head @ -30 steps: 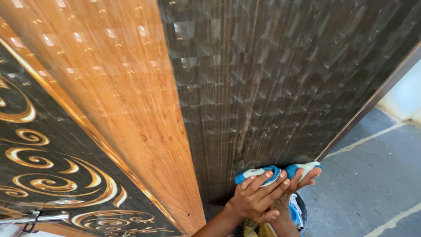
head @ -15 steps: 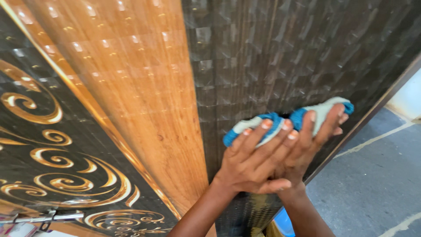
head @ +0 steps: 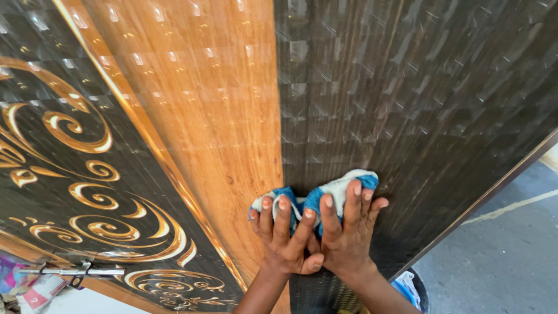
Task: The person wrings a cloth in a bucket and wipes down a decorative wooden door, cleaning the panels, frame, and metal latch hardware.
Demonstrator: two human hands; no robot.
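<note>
Dark door panel (head: 418, 104) lies open above both hands; only the metal latch (head: 75, 271) juts out, far left.

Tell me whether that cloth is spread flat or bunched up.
Bunched up: the cloth sits in rumpled blue-and-white folds under the left hand and right hand.
</note>
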